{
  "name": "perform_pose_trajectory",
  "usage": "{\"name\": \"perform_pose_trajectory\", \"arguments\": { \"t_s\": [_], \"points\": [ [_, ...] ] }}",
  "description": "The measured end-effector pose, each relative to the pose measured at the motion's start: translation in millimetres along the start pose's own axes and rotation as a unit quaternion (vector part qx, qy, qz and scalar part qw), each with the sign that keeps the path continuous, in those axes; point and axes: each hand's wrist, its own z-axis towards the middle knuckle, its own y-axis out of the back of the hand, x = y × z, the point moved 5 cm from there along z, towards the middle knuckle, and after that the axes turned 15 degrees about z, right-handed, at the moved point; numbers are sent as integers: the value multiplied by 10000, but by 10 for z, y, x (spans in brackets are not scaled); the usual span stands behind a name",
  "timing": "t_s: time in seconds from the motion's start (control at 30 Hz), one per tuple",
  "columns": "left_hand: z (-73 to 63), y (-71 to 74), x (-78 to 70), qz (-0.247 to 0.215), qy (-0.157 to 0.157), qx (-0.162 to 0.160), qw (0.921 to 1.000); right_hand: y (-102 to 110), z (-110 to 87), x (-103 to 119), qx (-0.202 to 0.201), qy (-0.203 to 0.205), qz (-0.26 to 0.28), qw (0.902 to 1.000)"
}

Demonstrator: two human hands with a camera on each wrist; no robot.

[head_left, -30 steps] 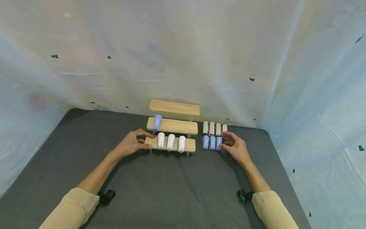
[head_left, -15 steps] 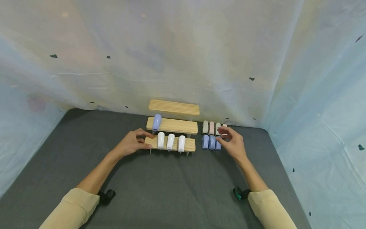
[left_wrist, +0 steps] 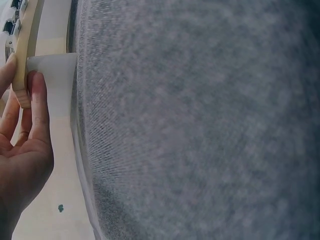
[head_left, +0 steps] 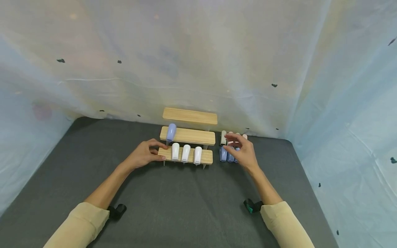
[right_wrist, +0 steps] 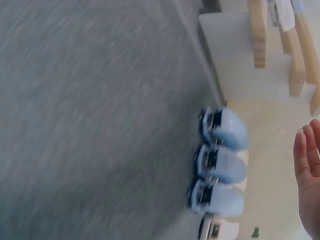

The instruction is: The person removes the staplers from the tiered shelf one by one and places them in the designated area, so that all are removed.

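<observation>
My left hand (head_left: 144,155) grips the left end of the lowest shelf of a three-step wooden stand (head_left: 207,157). The left wrist view shows the thumb above the board (left_wrist: 24,55) and fingers beneath. Three white mini staplers (head_left: 175,151) stand on that shelf. One lavender-blue stapler (head_left: 171,132) sits at the left of the middle shelf; the top shelf (head_left: 190,116) is bare. Over the staplers at the right hovers my right hand (head_left: 244,152), thumb and fingers apart, holding nothing. Three blue staplers (right_wrist: 225,167) stand in a row below it, partly hidden in the head view.
Behind the blue row are pale green (head_left: 223,137) and pink staplers, mostly covered by the right hand. The dark grey cloth (head_left: 186,206) covers the table. Pale sheets (head_left: 198,62) rise at the back and sides, close behind the stand.
My right hand has moved left across the staplers from the right end of the blue row, away from the rightmost blue one. My left hand stays on the shelf end.
</observation>
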Motion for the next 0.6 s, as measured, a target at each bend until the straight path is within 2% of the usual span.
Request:
{"name": "perform_pose_trajectory", "arguments": {
  "t_s": [0.43,0.6],
  "points": [
    [1,1,5,94,62,-10,9999,-342,194,190,440,364,528,9970],
    [7,4,12,107,38,-6,9999,-463,253,256,628,460,492,9958]
  ]
}}
